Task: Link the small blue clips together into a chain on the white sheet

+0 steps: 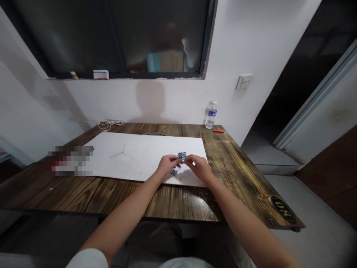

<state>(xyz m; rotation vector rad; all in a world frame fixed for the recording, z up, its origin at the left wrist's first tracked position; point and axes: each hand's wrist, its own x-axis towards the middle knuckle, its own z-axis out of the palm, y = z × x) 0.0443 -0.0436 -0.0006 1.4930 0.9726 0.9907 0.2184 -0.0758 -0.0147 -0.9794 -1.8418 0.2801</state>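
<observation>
White wall (259, 41), dark window (156, 37), wall socket (244, 82), grey floor (312, 208), dark-grained wooden table (237, 178)

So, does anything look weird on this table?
Yes: the white sheet has a thin forked dark mark left of its middle. It looks like a crack or a stray hair, and it stands out against the plain white.

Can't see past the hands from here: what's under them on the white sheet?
The left hand and right hand are over the sheet; a small blue piece shows below them, another blue piece between their fingers. Anything directly beneath the hands is hidden.
</observation>
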